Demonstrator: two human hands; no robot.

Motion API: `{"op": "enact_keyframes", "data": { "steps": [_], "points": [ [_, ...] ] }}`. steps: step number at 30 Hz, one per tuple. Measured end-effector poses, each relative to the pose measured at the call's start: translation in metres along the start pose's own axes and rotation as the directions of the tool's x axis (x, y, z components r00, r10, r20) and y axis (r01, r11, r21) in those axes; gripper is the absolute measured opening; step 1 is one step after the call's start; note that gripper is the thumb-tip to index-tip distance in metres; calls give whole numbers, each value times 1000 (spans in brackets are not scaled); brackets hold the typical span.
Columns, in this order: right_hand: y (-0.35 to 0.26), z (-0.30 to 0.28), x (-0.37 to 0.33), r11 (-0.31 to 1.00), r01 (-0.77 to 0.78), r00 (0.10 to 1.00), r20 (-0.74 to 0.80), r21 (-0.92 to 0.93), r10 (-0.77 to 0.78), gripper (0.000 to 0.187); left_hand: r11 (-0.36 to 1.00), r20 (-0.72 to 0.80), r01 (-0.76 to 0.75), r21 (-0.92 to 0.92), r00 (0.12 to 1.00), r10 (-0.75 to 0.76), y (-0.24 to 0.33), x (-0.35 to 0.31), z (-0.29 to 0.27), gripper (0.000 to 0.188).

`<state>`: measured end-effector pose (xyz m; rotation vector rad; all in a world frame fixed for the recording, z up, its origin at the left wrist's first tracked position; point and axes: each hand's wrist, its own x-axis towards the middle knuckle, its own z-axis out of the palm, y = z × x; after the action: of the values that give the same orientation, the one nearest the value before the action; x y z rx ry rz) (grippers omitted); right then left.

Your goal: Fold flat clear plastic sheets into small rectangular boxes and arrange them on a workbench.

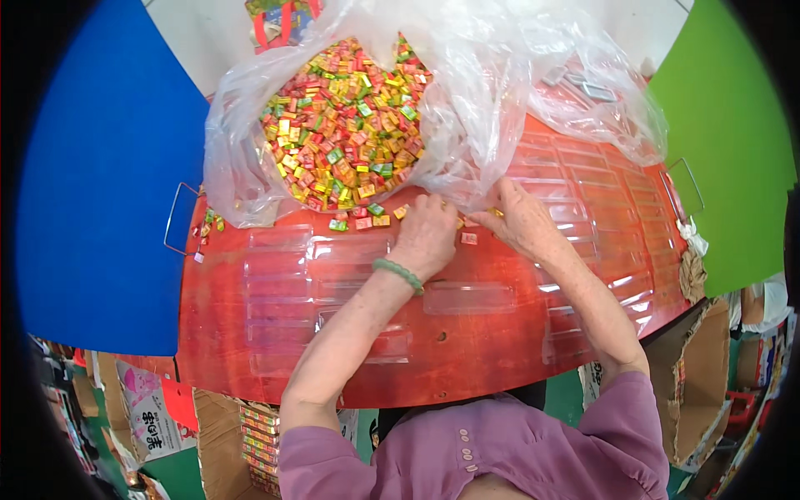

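A heap of small wrapped candies (342, 125) in red, yellow, orange and green fills an opened clear plastic bag (233, 158). Several loose candies (363, 222) lie just in front of it. My left hand (423, 237), wearing a green bead bracelet (398, 275), is closed and palm down among them; its fingertips are hidden, so what it holds cannot be seen. To its right, my right hand (529, 223) curls its thumb and fingers about a yellow wrapped candy beside the bag's edge. A single pink candy (469, 238) rests between my wrists.
Clear shallow plastic trays (471, 298) lie across the red table (475, 367), several in rows at left and right. More clear plastic (617, 125) is bunched at the far right. Blue (100, 183) and green (733, 158) panels flank the table. Cardboard boxes (221, 433) stand below.
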<state>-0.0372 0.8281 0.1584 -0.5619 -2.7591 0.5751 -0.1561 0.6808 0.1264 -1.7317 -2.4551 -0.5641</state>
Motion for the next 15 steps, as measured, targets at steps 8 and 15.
{"op": "enact_keyframes", "data": {
  "steps": [8,15],
  "points": [
    [4,5,75,887,-290,946,248,360,208,52,981,-312,34,-190,945,-93,-31,20,-25,24],
    [16,45,92,397,-236,915,65,887,398,35,971,-288,235,-48,928,-239,-32,79,-17,30]
  ]
}}
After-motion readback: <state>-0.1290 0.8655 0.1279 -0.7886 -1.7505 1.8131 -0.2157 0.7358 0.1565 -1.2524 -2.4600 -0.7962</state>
